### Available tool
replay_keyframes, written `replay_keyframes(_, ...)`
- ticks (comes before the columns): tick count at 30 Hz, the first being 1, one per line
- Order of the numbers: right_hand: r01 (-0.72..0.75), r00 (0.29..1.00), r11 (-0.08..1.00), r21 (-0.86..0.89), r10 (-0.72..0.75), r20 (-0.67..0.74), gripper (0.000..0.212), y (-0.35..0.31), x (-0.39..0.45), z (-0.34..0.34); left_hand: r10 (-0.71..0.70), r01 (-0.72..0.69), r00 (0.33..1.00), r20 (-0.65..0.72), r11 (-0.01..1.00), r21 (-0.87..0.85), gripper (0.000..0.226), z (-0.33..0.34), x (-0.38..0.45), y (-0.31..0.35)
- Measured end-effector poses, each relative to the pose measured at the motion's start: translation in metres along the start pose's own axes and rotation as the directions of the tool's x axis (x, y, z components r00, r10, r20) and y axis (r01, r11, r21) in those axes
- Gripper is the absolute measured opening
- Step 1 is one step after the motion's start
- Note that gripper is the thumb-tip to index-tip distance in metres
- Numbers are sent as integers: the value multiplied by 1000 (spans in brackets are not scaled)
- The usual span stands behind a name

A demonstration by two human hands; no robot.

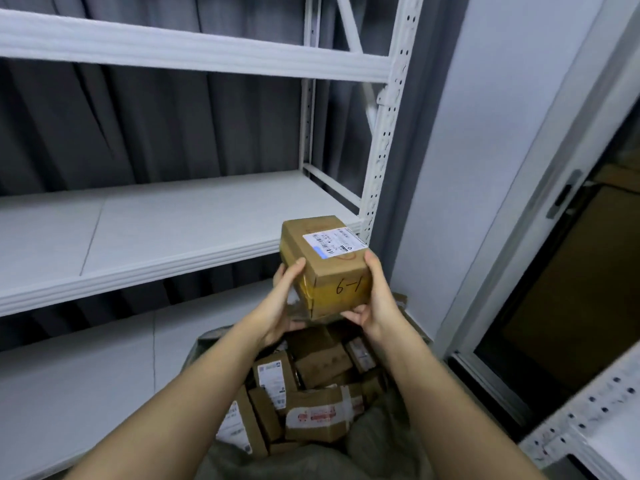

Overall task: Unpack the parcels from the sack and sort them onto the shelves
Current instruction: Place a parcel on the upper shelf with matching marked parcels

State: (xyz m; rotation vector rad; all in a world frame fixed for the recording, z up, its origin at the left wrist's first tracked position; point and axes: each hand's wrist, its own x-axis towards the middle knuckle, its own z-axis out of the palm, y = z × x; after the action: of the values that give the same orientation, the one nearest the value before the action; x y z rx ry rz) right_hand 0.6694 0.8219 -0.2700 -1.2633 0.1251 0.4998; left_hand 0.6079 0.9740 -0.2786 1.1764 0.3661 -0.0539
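Cardboard box [325, 266] held in both hands above the open sack [374, 441].

Left hand [282, 303] grips the box's left side; right hand [375, 299] clasps its right and near-bottom edge. White label on top, "6-1" handwritten on the near face. Sack below holds taped brown parcels [311, 396]. White metal shelf [166, 230] stands just beyond, grey curtain [156, 123] behind.

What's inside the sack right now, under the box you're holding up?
The sack holds a heap of cardboard parcels, several with white labels. Both hands, left hand and right hand, hold the marked box above it. Anything deeper is covered.
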Motion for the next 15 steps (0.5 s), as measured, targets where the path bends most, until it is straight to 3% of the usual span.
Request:
replay_keyframes(3, 93, 992, 994, -54, -97, -78, 69, -15, -38, -4, 7, -5, 995, 102, 1000, -20, 78, 31, -22, 6)
replay_keyframes(9, 221, 940, 937, -272, -279, -199, 69, -33, -123, -21, -44, 38, 990, 136, 998, 51, 64, 85, -75, 19)
replay_keyframes(15, 491, 775, 803, -338, -580, -251, 54, -64, -206, -44, -64, 17, 952, 300, 988, 157, 62, 142, -126, 47)
